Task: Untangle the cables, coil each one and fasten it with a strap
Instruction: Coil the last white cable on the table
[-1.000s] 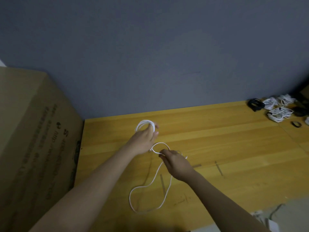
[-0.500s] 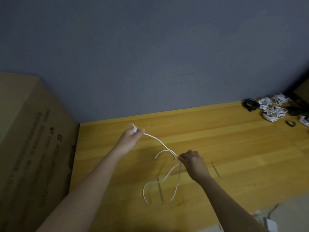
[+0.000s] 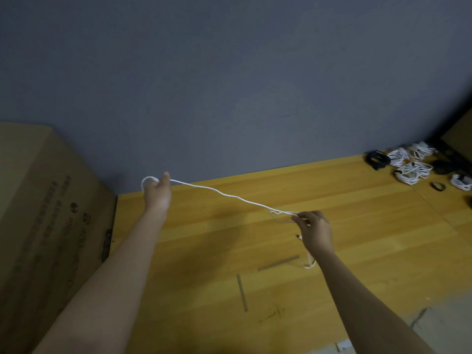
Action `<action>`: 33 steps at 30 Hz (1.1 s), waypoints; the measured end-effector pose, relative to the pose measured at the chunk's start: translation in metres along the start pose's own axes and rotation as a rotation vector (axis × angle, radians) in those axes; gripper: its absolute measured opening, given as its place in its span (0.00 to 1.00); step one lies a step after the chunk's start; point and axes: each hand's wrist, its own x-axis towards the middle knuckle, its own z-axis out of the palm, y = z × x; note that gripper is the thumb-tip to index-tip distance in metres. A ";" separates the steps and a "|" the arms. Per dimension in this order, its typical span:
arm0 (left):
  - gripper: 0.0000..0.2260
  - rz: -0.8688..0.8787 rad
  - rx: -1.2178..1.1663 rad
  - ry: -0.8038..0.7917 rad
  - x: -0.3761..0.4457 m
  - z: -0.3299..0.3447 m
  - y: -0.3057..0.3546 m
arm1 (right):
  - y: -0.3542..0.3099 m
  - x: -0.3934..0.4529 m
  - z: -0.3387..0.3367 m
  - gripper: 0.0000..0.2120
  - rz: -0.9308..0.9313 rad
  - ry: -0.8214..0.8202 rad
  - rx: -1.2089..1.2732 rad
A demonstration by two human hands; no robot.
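Far left: a big cardboard box (image 3: 43, 226) stands against the bench (image 3: 229, 290), a yellow wood top under a grey wall.

Your left hand (image 3: 157, 192) is raised over the bench's back-left corner, fingers curled round a small coil (image 3: 148, 181) of the white cable (image 3: 229, 196), w/ the loops showing just past the knuckles.

From there the cable runs as one nearly taut strand, down and to the right, above the bench, to your right hand (image 3: 315, 229). That hand pinches the strand at thumb and fingertips; a small loose loop sits just left of the pinch. The short tail hangs below the wrist, its end touching the bench approx. under your forearm.

Far right, well apart from you: a group of white coiled cables (image 3: 412, 172) and some dark items, too small to tell if they're straps.

Step in hand, as I judge it: coiling this cable, mid-wrap, most of the length already taken up. Next move prob. calls for swinging the strand onto the left-hand coil, feeding slack so that small loop doesn't kink, then getting a strap.
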 end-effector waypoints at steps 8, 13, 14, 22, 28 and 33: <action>0.17 0.043 0.014 -0.414 -0.014 0.002 0.001 | -0.059 0.027 -0.013 0.08 -0.176 0.425 0.291; 0.20 0.028 0.002 -0.629 -0.037 0.009 0.020 | -0.056 0.031 0.003 0.30 0.098 -0.462 -0.454; 0.19 0.021 0.015 -0.672 -0.041 0.012 0.023 | -0.060 0.026 0.009 0.34 0.036 -0.482 -0.458; 0.20 -0.062 0.039 -1.048 -0.069 0.019 0.039 | -0.105 -0.020 0.051 0.12 -0.449 -0.497 0.196; 0.18 -0.140 -0.030 -1.296 -0.076 0.004 0.039 | -0.116 -0.018 0.023 0.14 -0.245 -0.607 0.567; 0.18 -0.153 -0.080 -1.418 -0.081 0.004 0.047 | -0.126 -0.024 0.009 0.13 -0.164 -0.861 0.629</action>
